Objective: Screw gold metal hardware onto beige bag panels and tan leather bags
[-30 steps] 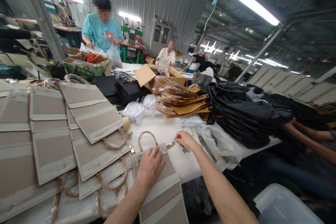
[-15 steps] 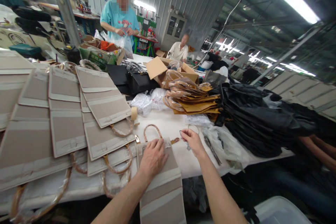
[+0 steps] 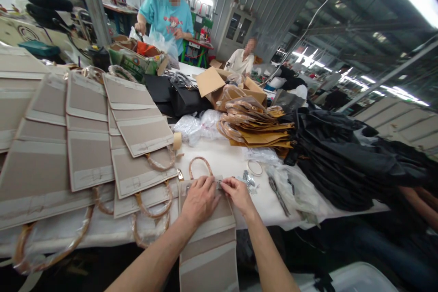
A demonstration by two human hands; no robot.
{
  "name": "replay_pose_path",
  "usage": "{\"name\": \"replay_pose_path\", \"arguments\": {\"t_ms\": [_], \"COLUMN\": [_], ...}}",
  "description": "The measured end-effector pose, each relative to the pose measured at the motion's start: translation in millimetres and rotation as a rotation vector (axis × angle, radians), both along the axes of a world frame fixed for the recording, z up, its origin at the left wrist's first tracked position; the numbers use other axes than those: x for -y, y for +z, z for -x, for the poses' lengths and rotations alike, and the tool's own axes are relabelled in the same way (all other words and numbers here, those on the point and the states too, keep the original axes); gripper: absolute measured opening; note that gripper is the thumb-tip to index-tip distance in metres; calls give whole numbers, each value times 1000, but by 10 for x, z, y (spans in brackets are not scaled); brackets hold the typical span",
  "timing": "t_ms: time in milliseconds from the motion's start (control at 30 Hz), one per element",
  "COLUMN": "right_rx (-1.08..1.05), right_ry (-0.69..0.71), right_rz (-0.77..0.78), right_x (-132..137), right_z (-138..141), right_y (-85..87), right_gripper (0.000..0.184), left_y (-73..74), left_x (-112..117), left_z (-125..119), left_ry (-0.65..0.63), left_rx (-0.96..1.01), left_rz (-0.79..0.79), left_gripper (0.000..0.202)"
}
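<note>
A grey-beige bag panel (image 3: 208, 255) with pale strips lies in front of me, its lower part hanging over the table edge. Its plastic-wrapped brown handle (image 3: 200, 159) arches from the far end. My left hand (image 3: 200, 198) rests flat over that end, fingers stretched out and pressing on the panel. Close beside its fingertips, my right hand (image 3: 238, 194) pinches a small dark metal piece (image 3: 219, 183) at the panel's upper right edge; the fingers partly hide it. Several small shiny metal pieces (image 3: 249, 181) lie on the table to the right of this hand.
Stacked panels with wrapped handles (image 3: 91, 159) cover the left side. Further back lie a tape roll (image 3: 177, 140) and a mustard-coloured stack (image 3: 263, 134). On the right are a tweezer-like metal tool (image 3: 278, 195), a plastic bag (image 3: 297, 189) and black material (image 3: 331, 159). A co-worker (image 3: 167, 18) stands across.
My right hand has moved left, from above the table to the panel edge beside my left hand, carrying the small piece. My left hand stays on the panel. The co-worker's hands have moved apart.
</note>
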State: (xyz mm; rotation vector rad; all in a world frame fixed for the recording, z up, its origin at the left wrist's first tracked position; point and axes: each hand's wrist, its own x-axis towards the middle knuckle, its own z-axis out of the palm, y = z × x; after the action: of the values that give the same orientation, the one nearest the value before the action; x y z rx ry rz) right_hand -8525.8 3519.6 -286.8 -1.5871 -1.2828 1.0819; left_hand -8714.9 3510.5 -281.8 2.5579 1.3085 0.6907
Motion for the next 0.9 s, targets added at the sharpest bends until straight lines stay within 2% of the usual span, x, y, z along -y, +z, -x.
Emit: {"name": "replay_pose_path", "arguments": {"t_ms": [333,433,600,667,733,833,900], "right_rx": [229,202,72,72,155,479,733], "right_ry": [-38,-89,-136,-217,-387,-606,-633], "right_rz": [-62,-87,-123,-166,-263,-415,-395], "right_x": [-37,-28,81,124,159,239,326], "right_z": [44,74,83,-57,-329,-889,-1234], "right_y": [-94,-165,-233,-224,-196,-153,-150], "right_gripper": [23,23,34,39,41,41,41], "left_y": [-3,18,4,-34,-82,-146,-165], "left_x": [-17,-22,-25,-32,-46,-82,-101], "left_z": [-9,-2,22,27,26,15,4], "left_ry": [-3,-8,-32,-38,-50,-56,-57], "left_rx": [-21,-22,-32,-33,-33,-25,-25], "left_rz": [-12,-6,-40,-62,-95,-155,-182], "left_gripper": [36,36,29,30,30,28,27]}}
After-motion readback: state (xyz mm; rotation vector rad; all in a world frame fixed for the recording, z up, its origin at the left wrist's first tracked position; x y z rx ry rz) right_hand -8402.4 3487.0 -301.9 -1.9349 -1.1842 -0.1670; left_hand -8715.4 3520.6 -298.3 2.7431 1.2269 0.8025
